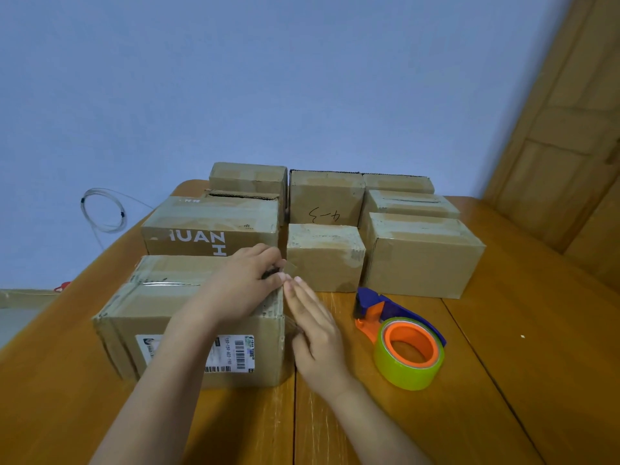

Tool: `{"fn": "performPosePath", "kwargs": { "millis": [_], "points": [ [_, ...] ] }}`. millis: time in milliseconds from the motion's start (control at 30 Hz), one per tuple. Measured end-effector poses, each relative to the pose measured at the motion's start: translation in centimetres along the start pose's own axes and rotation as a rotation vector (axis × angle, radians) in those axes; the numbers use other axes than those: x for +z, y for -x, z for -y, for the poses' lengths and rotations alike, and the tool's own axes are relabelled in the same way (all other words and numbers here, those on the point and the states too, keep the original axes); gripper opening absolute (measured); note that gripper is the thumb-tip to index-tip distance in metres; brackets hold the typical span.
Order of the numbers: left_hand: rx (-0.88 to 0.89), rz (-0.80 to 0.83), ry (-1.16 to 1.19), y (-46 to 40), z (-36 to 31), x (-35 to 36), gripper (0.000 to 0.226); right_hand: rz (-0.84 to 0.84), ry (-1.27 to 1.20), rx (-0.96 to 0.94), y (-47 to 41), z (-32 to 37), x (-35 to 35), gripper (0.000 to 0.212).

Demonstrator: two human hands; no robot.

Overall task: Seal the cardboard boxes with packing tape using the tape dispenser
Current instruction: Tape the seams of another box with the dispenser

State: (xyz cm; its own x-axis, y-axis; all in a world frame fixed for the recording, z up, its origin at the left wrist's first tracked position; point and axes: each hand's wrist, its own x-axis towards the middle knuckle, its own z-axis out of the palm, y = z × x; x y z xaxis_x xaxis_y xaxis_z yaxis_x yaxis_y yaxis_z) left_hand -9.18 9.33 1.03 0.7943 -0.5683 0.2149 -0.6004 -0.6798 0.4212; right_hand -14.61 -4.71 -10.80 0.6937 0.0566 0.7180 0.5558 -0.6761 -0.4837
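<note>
Head view: left hand [246,283] pinches tape at the nearest box's [188,317] top right corner; right hand [313,325], fingers straight, presses its side. Tape dispenser [401,338] lies mid-surface, released.

Looks like a home room: blue painted wall [268,78], wooden door [570,146], wooden counter [503,364] under hands.

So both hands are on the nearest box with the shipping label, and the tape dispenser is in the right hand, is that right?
Not quite. The tape dispenser is not in the right hand; it lies by itself on the table, to the right of that hand. The head view shows this. The rest holds: the left hand and the right hand are both at the nearest box with the shipping label.
</note>
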Motion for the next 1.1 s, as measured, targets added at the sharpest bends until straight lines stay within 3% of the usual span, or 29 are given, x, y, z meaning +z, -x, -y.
{"fn": "performPosePath", "kwargs": {
  "millis": [233, 467, 733, 900, 1100],
  "points": [
    [0.017, -0.013, 0.009, 0.5, 0.3, 0.4, 0.019, -0.019, -0.070, 0.002, 0.0, -0.2, 0.0, 0.063],
    [-0.021, 0.004, 0.089, 0.9, -0.2, 0.2, 0.030, -0.235, -0.084, 0.082, -3.1, -0.6, -0.4, 0.047],
    [-0.024, -0.031, 0.122, 1.0, -0.1, 0.2, 0.029, -0.175, -0.205, 0.206, -5.9, -0.9, 1.0, 0.043],
    [-0.022, -0.028, 0.121, 0.9, 0.1, 0.2, 0.026, -0.259, -0.211, 0.175, -6.2, -0.9, 1.5, 0.029],
    [-0.029, -0.016, 0.112, 1.0, 0.1, 0.2, 0.024, -0.235, -0.373, 0.260, -6.7, -1.1, 1.3, 0.017]
  ]
}}
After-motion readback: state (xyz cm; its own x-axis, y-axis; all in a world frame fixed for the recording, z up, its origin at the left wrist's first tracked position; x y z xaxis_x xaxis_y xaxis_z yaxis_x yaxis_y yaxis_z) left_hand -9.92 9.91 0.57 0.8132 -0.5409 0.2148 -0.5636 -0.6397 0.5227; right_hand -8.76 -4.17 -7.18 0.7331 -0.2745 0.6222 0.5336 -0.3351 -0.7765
